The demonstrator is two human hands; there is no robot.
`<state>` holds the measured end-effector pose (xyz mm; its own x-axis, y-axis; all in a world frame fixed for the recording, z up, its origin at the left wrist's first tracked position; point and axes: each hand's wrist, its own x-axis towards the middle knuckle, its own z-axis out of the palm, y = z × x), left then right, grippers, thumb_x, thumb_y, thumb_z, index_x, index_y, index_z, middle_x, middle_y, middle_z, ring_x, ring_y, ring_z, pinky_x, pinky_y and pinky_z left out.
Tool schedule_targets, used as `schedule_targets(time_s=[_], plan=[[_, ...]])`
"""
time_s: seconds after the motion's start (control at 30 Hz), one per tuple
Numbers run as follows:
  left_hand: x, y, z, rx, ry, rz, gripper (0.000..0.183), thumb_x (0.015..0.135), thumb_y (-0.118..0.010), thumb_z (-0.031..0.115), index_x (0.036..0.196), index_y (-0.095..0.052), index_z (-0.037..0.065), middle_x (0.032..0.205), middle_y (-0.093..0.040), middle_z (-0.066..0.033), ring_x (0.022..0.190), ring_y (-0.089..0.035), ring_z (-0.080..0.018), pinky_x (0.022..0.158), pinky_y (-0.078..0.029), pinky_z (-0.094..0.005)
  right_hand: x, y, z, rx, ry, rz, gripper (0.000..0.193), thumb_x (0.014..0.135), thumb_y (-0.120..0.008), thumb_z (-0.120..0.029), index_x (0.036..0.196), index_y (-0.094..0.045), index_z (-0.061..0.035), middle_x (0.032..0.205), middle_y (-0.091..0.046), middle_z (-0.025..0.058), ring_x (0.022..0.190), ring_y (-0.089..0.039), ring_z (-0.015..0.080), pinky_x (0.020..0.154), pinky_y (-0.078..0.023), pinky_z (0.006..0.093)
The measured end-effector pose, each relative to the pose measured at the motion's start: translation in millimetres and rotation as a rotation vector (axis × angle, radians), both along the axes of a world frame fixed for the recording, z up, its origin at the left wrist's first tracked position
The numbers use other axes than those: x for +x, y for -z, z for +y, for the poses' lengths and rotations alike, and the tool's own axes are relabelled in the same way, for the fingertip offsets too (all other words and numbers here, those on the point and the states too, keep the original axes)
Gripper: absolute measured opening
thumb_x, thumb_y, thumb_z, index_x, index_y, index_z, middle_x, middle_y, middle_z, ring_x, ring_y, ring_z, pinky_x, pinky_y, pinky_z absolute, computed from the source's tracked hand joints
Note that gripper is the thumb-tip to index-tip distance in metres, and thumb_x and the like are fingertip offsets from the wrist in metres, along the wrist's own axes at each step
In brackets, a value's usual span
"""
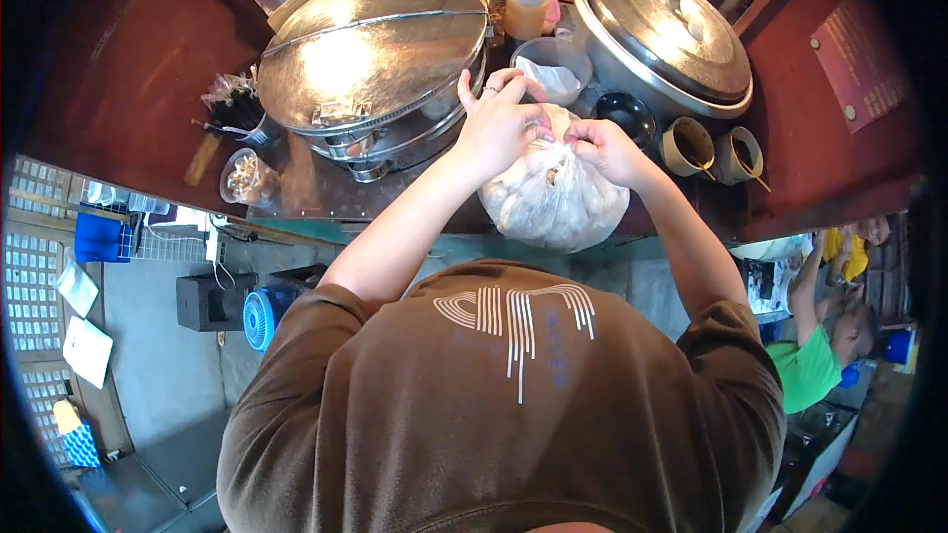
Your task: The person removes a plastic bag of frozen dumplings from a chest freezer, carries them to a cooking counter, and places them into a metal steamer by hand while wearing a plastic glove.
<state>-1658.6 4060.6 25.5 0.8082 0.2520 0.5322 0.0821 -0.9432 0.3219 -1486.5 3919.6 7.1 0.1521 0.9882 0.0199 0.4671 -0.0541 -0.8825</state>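
We have both hands at the neck of a clear plastic bag bulging with pale food, which rests on the dark counter just in front of us, between the big domed steamer lid and the smaller pot lid. Our left hand is cupped over the gathered top with its fingers partly raised, and our right hand pinches the twisted film beside it. The bag looks soft and saggy, fairly heavy for thin film, and probably slick; we judge it would slump or tear if lifted by one fold. The gathered neck is the place to grip, with a palm under the belly for support. Two small cups with sticks stand near our right wrist.
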Motion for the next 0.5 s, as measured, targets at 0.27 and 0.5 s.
schedule_targets(time_s=[0.27, 0.5], plan=[[-2.0, 3.6, -1.6, -0.047, 0.003, 0.128, 0.007, 0.072, -0.074, 0.021, 0.078, -0.071, 0.022, 0.112, -0.056, 0.0074, 0.125, -0.04, -0.02, 0.101, -0.01, -0.0737, 6.4, -9.3, -7.8, -0.046, 0.008, 0.033, 0.007, 0.082, -0.057, -0.008, 0.084, -0.058, -0.0014, 0.076, -0.054, 0.0004, 0.073, -0.049, 0.0087, 0.067, -0.042, 0.0258], [-0.8, -10.3, -14.9, -0.029, 0.136, 0.28, 0.016, 0.077, -0.072, 0.031, 0.091, -0.07, 0.023, 0.111, -0.057, 0.0067, 0.123, -0.043, -0.0195, 0.1, -0.01, -0.0737, -15.2, -14.3, -30.7, 0.229, 0.14, -0.224, 0.023, 0.079, -0.072, -0.016, 0.093, -0.062, -0.0019, 0.087, -0.061, 0.0042, 0.084, -0.053, 0.0148, 0.077, -0.044, 0.029]])
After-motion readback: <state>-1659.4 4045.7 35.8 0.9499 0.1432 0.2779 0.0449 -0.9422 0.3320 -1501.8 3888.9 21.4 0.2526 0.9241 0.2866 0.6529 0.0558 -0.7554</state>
